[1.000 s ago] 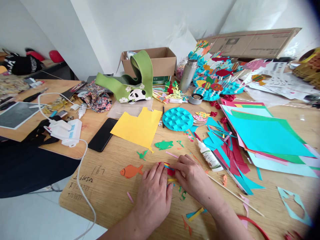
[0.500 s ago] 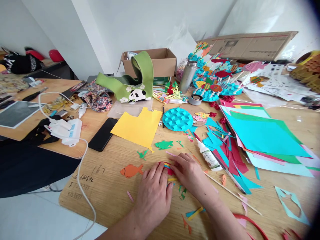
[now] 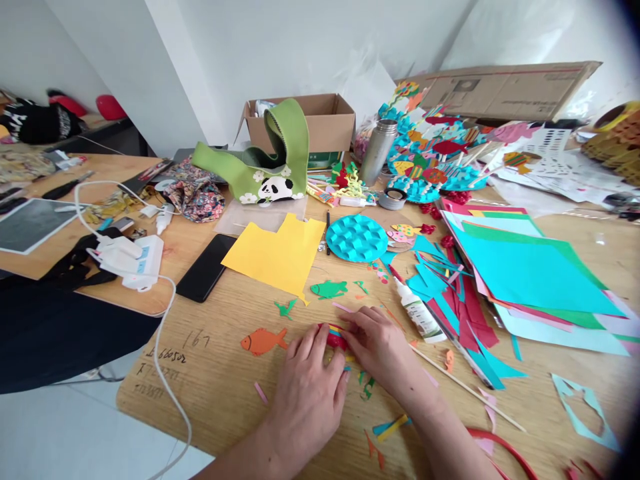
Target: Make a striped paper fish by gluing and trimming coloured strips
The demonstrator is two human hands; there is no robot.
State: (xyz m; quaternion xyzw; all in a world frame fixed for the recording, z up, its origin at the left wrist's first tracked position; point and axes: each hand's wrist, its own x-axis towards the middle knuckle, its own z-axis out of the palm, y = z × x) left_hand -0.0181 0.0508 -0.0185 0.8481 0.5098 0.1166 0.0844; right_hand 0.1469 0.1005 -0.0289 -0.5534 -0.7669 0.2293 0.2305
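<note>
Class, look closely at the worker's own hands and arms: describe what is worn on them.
The left hand and right hand are bare: no gloves, and no rings, watch or bracelet show. No sleeves are visible on the left forearm or right forearm.

Matt paper sheets (image 3: 540,267), brushed-metal bottle (image 3: 379,152), glossy blk phone (image 3: 207,268), smooth wood tbl (image 3: 225,373), w/ matt plastic-looking glue btl (image 3: 419,312).

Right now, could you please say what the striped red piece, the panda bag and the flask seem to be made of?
Striped red piece: probably matte coloured paper, judging by its thin strips. Panda bag: soft, matte green felt or similar fabric, going by its thick, curling band. Flask: probably brushed steel, given its grey metallic sheen.
</note>
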